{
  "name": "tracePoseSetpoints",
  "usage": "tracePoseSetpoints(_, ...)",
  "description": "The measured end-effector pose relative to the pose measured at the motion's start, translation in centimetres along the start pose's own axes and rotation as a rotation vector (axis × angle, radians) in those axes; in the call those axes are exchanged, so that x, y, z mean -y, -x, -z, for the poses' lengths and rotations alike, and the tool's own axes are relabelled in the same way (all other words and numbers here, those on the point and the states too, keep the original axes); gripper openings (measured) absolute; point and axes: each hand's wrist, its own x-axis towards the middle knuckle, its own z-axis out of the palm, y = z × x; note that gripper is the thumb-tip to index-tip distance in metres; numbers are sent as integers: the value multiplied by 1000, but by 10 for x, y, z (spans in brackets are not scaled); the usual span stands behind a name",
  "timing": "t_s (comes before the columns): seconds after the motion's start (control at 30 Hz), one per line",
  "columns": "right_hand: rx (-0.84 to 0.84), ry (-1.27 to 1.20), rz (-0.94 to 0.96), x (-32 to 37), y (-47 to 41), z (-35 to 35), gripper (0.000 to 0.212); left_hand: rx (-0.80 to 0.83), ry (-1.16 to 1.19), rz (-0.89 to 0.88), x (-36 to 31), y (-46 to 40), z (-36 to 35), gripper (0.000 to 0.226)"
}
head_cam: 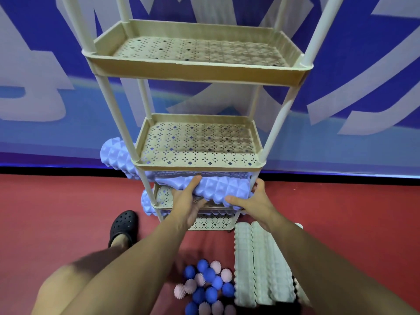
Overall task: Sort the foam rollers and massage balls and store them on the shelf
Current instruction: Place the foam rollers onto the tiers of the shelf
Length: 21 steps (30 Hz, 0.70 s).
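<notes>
A beige plastic shelf (197, 72) with perforated tiers stands against the wall. Both hands hold a lavender knobbed foam roller (216, 188) level at the bottom tier's front. My left hand (189, 202) grips its middle from below with the thumb on top. My right hand (254, 201) grips its right end. Two more lavender rollers are in the bottom tier: one roller (118, 156) sticks out to the left, and another roller's end (146, 202) shows lower down. Pale green rollers (259, 264) lie on the floor at the right. Blue and pink spiky massage balls (206, 285) are heaped beside them.
The middle tier (197, 165) and the upper tier hold nothing. A red floor (56, 212) runs to a blue and white wall banner (34, 64). My left foot in a black clog (123, 226) rests left of the shelf base, with my knee below it.
</notes>
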Motion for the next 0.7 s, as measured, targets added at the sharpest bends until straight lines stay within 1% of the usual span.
tracePoseSetpoints(0.03,-24,19,3,2,0,-1,90,-4,18,-6,-1,-3,0,36)
tracePoseSetpoints(0.1,-92,55,3,7,-3,-4,85,-48,40,-23,-1,-10,-2,38)
tracePoseSetpoints(0.17,-135,100,-1,12,-4,-8,77,-84,45,-35,1,-16,-4,52)
tracePoseSetpoints(0.27,-153,174,-18,15,-6,-6,66,-75,46,-20,7,-18,-5,70)
tracePoseSetpoints(0.37,-203,243,-19,12,-9,1,61,-23,59,-17,14,-19,-2,68)
tracePoseSetpoints(0.5,-209,290,35,15,-12,7,41,-43,202,-19,15,-20,-11,80)
tracePoseSetpoints(0.57,-190,260,5,17,-13,6,41,-42,229,-23,14,-22,-16,87)
tracePoseSetpoints(0.7,-135,231,-49,28,-11,5,51,-39,-3,-30,17,-24,-19,76)
